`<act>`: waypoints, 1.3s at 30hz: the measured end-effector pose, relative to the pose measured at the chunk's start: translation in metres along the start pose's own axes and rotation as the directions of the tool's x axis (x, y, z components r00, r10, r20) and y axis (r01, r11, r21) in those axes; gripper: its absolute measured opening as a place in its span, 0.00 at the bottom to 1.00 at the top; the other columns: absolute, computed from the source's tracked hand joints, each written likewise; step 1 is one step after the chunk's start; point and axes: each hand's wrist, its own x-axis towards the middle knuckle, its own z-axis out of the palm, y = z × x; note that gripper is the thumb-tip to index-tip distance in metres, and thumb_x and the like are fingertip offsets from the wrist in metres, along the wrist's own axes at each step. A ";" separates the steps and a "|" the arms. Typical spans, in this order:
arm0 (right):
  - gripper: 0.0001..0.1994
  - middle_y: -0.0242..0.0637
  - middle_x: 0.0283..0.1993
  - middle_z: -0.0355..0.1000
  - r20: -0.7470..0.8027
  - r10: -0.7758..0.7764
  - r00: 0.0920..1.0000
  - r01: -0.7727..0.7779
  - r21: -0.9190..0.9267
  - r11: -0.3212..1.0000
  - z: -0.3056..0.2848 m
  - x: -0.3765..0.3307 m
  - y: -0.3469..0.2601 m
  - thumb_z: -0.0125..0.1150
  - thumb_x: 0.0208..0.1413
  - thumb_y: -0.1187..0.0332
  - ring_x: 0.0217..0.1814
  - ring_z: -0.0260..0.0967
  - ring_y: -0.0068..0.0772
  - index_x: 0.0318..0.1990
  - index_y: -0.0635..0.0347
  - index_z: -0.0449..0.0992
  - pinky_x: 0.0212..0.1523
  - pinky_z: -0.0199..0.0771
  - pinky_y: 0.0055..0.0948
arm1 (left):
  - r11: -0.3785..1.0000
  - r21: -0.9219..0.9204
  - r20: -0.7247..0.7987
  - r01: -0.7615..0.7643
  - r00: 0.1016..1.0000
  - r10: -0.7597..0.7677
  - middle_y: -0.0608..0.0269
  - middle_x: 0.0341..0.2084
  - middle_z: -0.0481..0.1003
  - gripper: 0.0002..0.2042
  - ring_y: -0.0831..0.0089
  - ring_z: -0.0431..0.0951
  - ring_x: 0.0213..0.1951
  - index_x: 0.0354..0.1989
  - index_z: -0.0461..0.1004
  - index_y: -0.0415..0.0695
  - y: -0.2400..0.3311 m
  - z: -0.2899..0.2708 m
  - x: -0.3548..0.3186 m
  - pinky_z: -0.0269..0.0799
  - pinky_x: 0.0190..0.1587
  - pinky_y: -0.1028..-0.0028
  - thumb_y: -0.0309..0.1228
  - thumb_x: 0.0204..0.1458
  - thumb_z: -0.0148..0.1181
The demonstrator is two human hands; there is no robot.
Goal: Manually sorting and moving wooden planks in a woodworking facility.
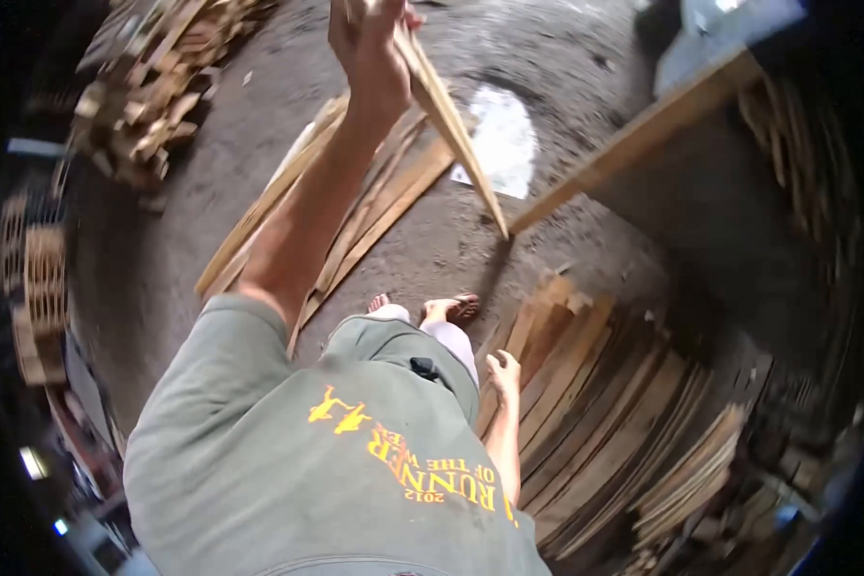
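Observation:
My left arm stretches far forward, and my left hand (372,67) is closed around the upper end of a long wooden slat (451,125). The slat slants down, its lower tip near the dirt floor next to the end of a wooden beam (634,139). Beneath my left forearm lie several loose boards (394,206) on the ground. Low at my side hangs my right hand (503,374), fingers loosely bent and apart, with nothing visible in it. It is next to a stack of rough planks (586,384).
A pale bright patch (499,139) shows on the floor ahead. Scrap wood (149,115) is heaped at the far left, with slatted wooden crates (43,278) nearer. Thin strips (691,470) are bundled at the lower right. My sandalled foot (456,307) stands beside the planks.

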 end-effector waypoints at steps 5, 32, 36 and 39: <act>0.24 0.37 0.39 0.74 0.032 0.078 0.996 -0.084 0.321 0.943 0.004 0.020 -0.018 0.66 0.54 0.62 0.30 0.74 0.24 0.55 0.64 0.70 0.23 0.74 0.24 | 0.980 -0.064 -0.263 -0.187 0.951 0.164 0.71 0.27 0.67 0.12 0.79 0.69 0.26 0.41 0.69 0.49 0.094 -0.101 0.057 0.68 0.29 0.76 0.43 0.57 0.57; 0.24 0.41 0.44 0.74 0.371 -0.226 0.901 0.340 -0.280 0.898 0.097 0.008 -0.145 0.62 0.57 0.60 0.39 0.77 0.34 0.58 0.61 0.68 0.32 0.78 0.30 | 0.984 0.140 -0.988 0.109 0.088 0.131 0.55 0.52 0.69 0.39 0.61 0.70 0.52 0.58 0.63 0.42 0.170 -0.746 -0.155 0.67 0.58 0.62 0.63 0.49 0.55; 0.22 0.38 0.44 0.74 0.275 -0.093 0.957 0.160 -0.235 0.959 0.094 0.000 -0.139 0.61 0.58 0.61 0.39 0.76 0.32 0.57 0.61 0.69 0.29 0.75 0.28 | 0.922 -0.110 -0.979 0.371 -0.202 -0.036 0.61 0.38 0.72 0.27 0.69 0.71 0.37 0.43 0.69 0.52 0.130 -0.790 -0.214 0.70 0.34 0.70 0.62 0.49 0.55; 0.21 0.36 0.40 0.74 0.286 -0.011 0.958 0.058 -0.157 0.986 0.097 -0.014 -0.121 0.63 0.57 0.62 0.36 0.75 0.29 0.55 0.63 0.70 0.29 0.74 0.27 | 0.598 0.360 -0.931 0.716 0.317 0.180 0.70 0.18 0.64 0.21 0.75 0.64 0.18 0.27 0.62 0.50 0.030 -0.713 -0.283 0.62 0.19 0.72 0.55 0.58 0.49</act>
